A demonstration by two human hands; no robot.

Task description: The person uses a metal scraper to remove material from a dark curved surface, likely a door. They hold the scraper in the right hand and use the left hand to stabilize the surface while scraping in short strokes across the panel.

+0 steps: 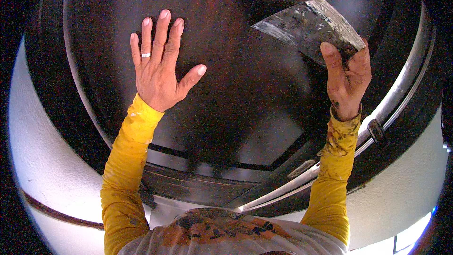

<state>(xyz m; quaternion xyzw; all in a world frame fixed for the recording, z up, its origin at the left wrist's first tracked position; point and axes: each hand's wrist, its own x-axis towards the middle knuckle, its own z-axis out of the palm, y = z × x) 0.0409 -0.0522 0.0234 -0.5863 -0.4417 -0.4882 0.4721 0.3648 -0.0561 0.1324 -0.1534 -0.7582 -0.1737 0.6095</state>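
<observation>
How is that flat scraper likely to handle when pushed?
The flat scraper is probably light: the right hand holds it near one corner. It looks fairly stiff, jutting out without sagging. Its crusted edge may feel rough.

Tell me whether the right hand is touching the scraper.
Touching: the head view shows the right hand gripping the scraper, thumb laid against its near face.

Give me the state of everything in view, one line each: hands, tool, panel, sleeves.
Left hand: open, fingers spread, palm toward the dark panel.
Right hand: closed on the flat scraper, thumb on its near face.
Flat scraper: held tilted, smeared with pale residue.
Dark panel: glossy, reflecting light.
Left sleeve: down to the wrist, lightly smudged.
Right sleeve: darkly stained near the cuff.
</observation>
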